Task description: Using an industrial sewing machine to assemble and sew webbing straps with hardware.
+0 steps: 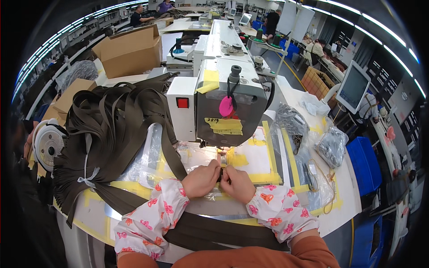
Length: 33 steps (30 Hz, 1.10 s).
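Observation:
My left hand (203, 179) and my right hand (238, 183) meet just in front of a white sewing machine (229, 89), below its lit needle area. Their fingers are closed together on a small dark piece (220, 174), mostly hidden, so its kind does not show. To the left lies a big heap of dark olive webbing straps (116, 125), bunched near its front end by a white tie (88, 178). One strap runs down from the heap to beside my left hand. More dark straps (223, 230) stretch across the table's front edge, under my forearms.
Yellow tape and clear plastic cover the worktable (286, 214). Cardboard box (132, 51) stands behind the straps; a small round white fan (47, 145) is at left. Plastic-wrapped parcels (331, 147), a cord loop (330, 192) and a screen (353, 87) are at right. Blue bins (364, 165) stand beyond.

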Tool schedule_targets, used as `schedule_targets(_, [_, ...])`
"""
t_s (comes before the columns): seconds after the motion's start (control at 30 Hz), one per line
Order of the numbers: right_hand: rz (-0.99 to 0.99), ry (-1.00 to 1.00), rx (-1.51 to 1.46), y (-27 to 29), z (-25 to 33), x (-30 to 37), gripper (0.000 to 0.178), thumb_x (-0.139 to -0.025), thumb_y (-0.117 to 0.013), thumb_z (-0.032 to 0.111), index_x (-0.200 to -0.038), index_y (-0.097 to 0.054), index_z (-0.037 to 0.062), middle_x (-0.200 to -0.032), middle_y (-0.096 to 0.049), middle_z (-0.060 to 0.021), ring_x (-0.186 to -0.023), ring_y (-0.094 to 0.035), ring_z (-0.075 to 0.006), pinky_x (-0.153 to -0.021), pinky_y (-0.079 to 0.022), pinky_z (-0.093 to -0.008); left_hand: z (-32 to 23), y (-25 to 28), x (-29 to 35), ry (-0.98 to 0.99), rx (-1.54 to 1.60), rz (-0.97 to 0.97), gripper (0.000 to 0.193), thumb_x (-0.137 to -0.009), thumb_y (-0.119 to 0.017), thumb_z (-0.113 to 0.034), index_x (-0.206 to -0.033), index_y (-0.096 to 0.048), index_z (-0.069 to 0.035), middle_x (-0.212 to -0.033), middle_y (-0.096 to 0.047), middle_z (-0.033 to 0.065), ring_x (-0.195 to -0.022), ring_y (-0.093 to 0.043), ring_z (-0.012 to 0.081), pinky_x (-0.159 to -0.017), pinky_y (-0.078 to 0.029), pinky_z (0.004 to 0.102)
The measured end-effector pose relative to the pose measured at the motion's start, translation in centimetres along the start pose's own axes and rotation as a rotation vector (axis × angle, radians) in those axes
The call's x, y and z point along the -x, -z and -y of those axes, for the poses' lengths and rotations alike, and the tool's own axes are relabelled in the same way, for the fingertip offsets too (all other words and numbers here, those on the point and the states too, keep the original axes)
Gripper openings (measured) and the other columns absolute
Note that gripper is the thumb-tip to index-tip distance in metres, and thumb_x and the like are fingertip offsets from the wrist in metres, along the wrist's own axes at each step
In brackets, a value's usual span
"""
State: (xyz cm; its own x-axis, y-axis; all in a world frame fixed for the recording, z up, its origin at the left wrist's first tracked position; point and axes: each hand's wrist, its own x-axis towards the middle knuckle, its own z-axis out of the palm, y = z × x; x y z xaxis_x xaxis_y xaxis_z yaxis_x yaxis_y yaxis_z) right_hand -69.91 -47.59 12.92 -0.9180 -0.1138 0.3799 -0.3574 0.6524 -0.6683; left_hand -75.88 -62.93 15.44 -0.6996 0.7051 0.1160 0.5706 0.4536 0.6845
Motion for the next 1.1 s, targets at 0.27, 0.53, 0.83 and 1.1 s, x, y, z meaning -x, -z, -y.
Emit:
schedule_targets(0.27, [0.004, 0.005, -0.026, 0.1, 0.4, 0.1, 0.016, -0.073, -0.058, 0.006, -0.079, -0.043, 0.0052, -0.062, -0.054, -0.0139, -0.057, -0.056, -0.0349, -0.049, -0.043, -0.0411, -1.4, -0.1, 0.8, 0.04, -0.054, 0.114, 0.025, -0.088, -0.04, -0.02, -0.105, -0.038, -0.002, -0.068, -0.059, 0.0226, -0.063, -0.057, 0.0424, -0.059, -0.044, 0.0504])
schedule_targets(0.53, [-0.039, 0.025, -0.113, 0.3, 0.5, 0.5, 0.017, -0.071, -0.059, 0.0, -0.079, -0.045, 0.004, -0.063, -0.054, -0.0128, -0.055, -0.057, -0.032, -0.049, -0.044, -0.0357, -0.8, -1.4, 0.5, -0.015, 0.013, -0.043, 0.027, -0.09, -0.04, -0.022, -0.11, -0.037, -0.003, -0.063, -0.058, 0.0192, -0.06, -0.057, 0.0391, -0.055, -0.042, 0.0487])
schedule_targets(0.83, [-0.216, -0.218, -0.724, 0.8, 0.7, 0.4, 0.013, -0.085, -0.052, -0.001, -0.084, -0.039, 0.0016, -0.08, -0.054, -0.0081, -0.06, -0.055, -0.0115, -0.054, -0.046, -0.0222, 0.5, 0.9, 0.4, -0.278, 0.081, -0.181, 0.023, -0.077, -0.06, -0.026, -0.084, -0.061, -0.004, -0.06, -0.057, 0.0145, -0.056, -0.058, 0.0323, -0.051, -0.045, 0.0381])
schedule_targets(1.1, [0.106, -0.514, -0.79, 1.4, 0.7, 0.1, 0.028, -0.095, -0.038, 0.024, -0.086, -0.048, -0.0012, -0.06, -0.053, -0.0053, -0.047, -0.052, -0.0112, -0.044, -0.042, -0.0224, -0.4, -2.1, 0.2, -0.273, -0.229, -0.27, 0.019, -0.074, -0.06, -0.02, -0.083, -0.051, -0.006, -0.055, -0.058, 0.008, -0.05, -0.058, 0.027, -0.047, -0.046, 0.0373])
